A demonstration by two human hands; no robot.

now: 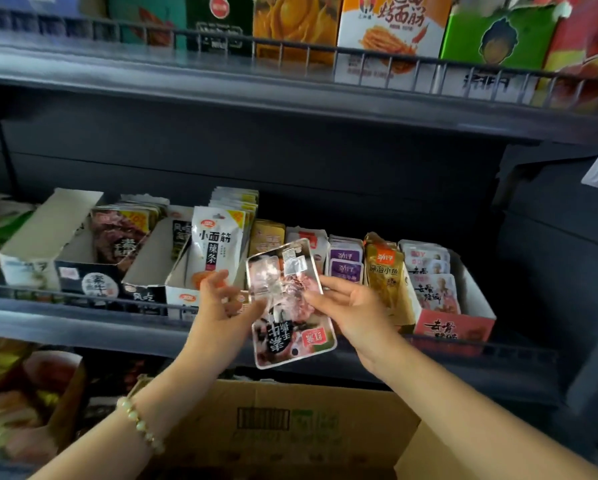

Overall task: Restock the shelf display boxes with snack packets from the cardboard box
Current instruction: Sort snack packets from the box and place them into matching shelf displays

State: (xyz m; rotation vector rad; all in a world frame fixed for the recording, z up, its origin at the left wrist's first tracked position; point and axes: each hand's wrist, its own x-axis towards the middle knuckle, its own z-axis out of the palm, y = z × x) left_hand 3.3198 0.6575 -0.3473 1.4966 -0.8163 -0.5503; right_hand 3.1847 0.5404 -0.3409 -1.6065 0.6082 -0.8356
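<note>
Head view: hands [223, 301] [354, 303] pinch glossy packet [292, 327]; flat, rounded corners.

Both bare forearms rise from below and converge on a snack packet [290, 306], held up between the two hands. The left hand [221, 303] is at the packet's left edge, palm turned toward it, thumb against that edge and fingers [217, 277] loosely curled and blurred. The right hand [354, 306] pinches the packet's right edge, thumb on its front and the other fingers behind it. A bead bracelet [141, 426] circles the left wrist.
</note>
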